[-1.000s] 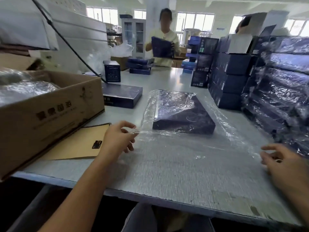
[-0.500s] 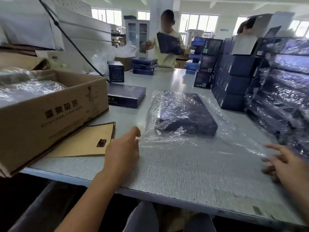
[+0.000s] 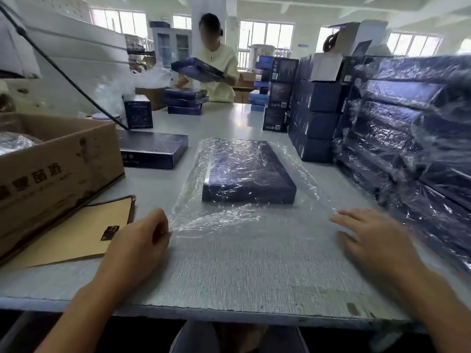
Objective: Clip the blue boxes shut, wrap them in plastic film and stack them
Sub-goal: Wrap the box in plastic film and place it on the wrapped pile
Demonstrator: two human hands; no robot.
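Note:
A flat dark blue box lies in the middle of the grey table, covered by a sheet of clear plastic film that spreads out toward me. My left hand is curled at the film's near left corner and pinches its edge. At the film's near right edge, my right hand lies flat with its fingers spread. A second, unwrapped blue box rests to the left. Film-wrapped blue boxes are stacked high along the right side.
A brown cardboard carton and a tan envelope take up the left. Stacks of dark boxes stand at the back right. A person across the table holds a blue box. A black cable crosses the upper left.
My left hand has drawn back toward me and curled at the film's corner. My right hand has moved inward from the far right and now lies flat with its fingers spread.

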